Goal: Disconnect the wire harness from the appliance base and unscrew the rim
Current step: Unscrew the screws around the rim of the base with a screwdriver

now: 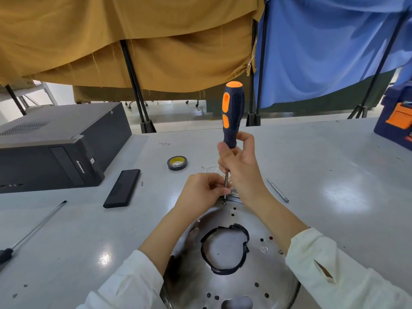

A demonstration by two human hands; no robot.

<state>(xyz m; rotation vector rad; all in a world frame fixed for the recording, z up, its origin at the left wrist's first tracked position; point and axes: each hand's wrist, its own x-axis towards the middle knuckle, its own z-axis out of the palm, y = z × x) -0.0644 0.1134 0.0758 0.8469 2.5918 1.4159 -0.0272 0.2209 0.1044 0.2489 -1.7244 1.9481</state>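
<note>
While a screw at the far rim is being worked: round metal appliance base (229, 284) lying flat at 6 o'clock on the grey table (323, 166), dotted with holes and bearing a ragged black ring at centre. Right hand (239, 172) curled round the lower handle of the blue-and-orange screwdriver (233, 112), held near upright, shaft running down to a screw at the base's 12 o'clock edge. Left hand (204, 190) just beside the shaft, fingertips (226, 192) pinched close to the tip, seemingly steadying it; what exactly lies between them too small to tell. Pale thin wires (209, 168), probably the wire harness, partly hidden behind both hands at 12 o'clock of the base; whether already detached cannot be told. Judged progress: unscrewing under way, at least this screw not yet out, rim not yet freed. Elsewhere: roll of black tape (177, 163) at 11 o'clock of the hands, dark flat case (122, 188) and computer tower (55, 148) at 9 to 10 o'clock, long loose screwdriver (33, 228) at 8 o'clock, small metal bit (277, 190) at 3 o'clock.
</note>
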